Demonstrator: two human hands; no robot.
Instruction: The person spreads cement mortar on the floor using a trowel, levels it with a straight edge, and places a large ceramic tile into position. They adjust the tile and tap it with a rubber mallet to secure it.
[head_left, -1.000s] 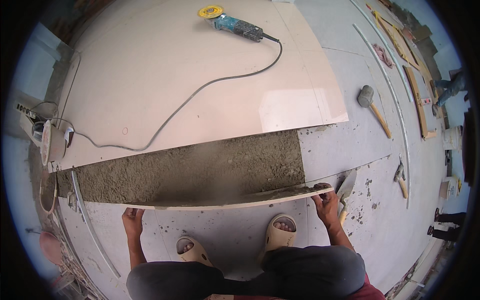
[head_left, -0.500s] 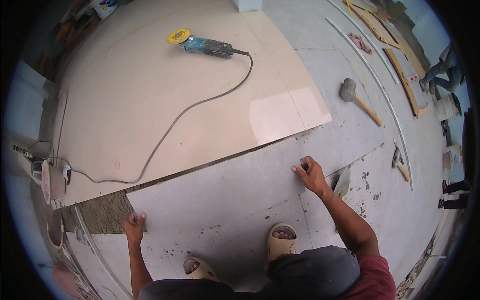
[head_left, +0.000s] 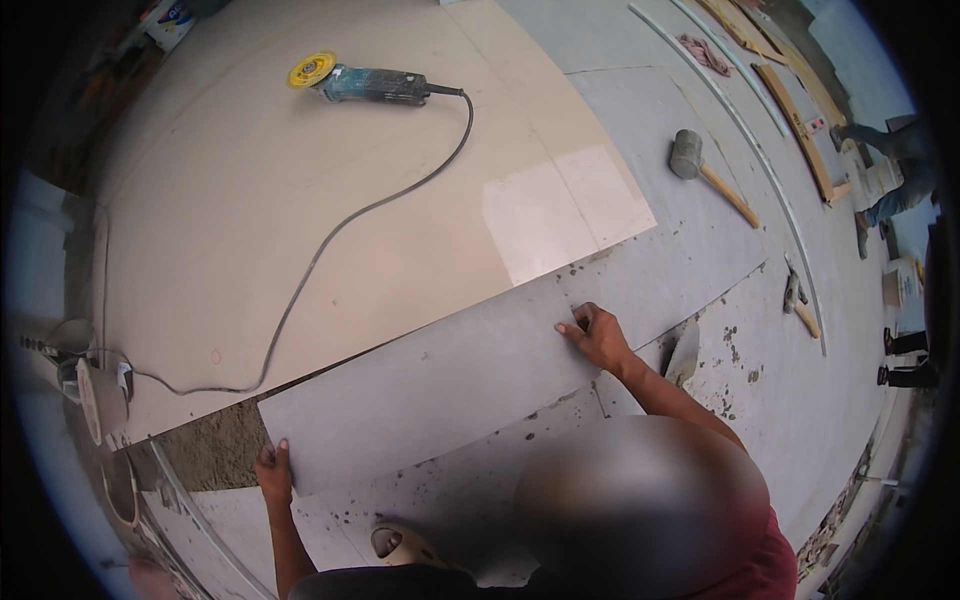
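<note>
A long grey floor tile (head_left: 420,385) lies slantwise in front of me, along the near edge of a large beige sheet (head_left: 250,230). My left hand (head_left: 274,472) grips its left end, with the thumb on top and the fingers curled at the edge. At the other end, my right hand (head_left: 598,338) is closed in a pinch on the tile, close to the seam with the neighbouring tile (head_left: 680,275); its fingertips are partly hidden. Wet grey mortar (head_left: 212,450) shows left of the tile.
An angle grinder (head_left: 370,86) with a yellow disc rests on the sheet, its cable trailing left. Rightward lie a rubber mallet (head_left: 705,170), a hammer (head_left: 798,305) and a long metal strip (head_left: 750,140). A bucket (head_left: 103,398) stands left. A blurred patch hides my right foot.
The view has shifted and turned slightly. The dark gap between tile and beige sheet looks narrower. Both hands stay at the tile's ends. A person's leg at far right has moved.
</note>
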